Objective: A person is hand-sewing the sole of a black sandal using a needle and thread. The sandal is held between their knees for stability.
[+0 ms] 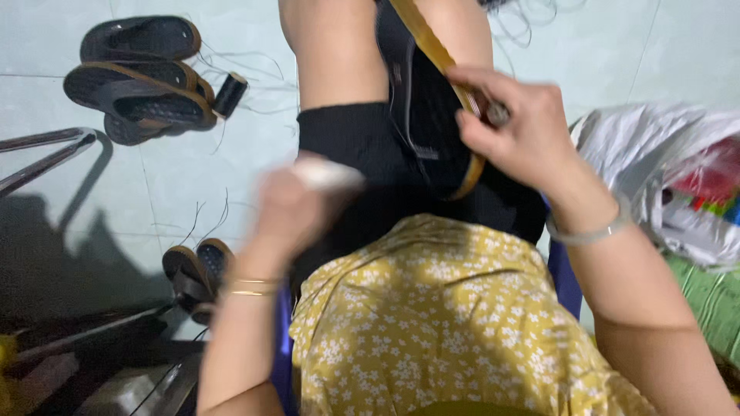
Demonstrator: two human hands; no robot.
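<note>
1. The black sandal (428, 127) with a tan-edged sole is lying across the person's lap, resting on the black shorts (347, 142) and tilting up toward the top of the view, sole side turned away from the body.
2. The yellow flowered top (432, 316) is filling the lower middle of the view, just below the shorts.
3. A white plastic bag (655, 166) with red and coloured contents is sitting at the right edge, well apart from the sandal, with a green cloth (713, 296) lying below it.
4. A stack of dark sandals (139, 77) is lying on the pale tiled floor (62, 23) at the upper left, with thin black threads trailing around it; another pair of sandals (196, 270) is lying lower left, near the left forearm.
5. The right hand (516, 127) is pressing on the sandal's tan edge, its fingers closing around a small tool with a metal end (493, 112); a pale bangle (590, 231) is circling the wrist.
6. The left hand (297, 204) is blurring just beside the sandal, over the shorts, fingers curling around a small pale object (327, 176) that I cannot identify; thin gold bangles (250, 286) are sitting on this wrist.
7. A black spool (230, 94) is lying beside the stacked sandals.
</note>
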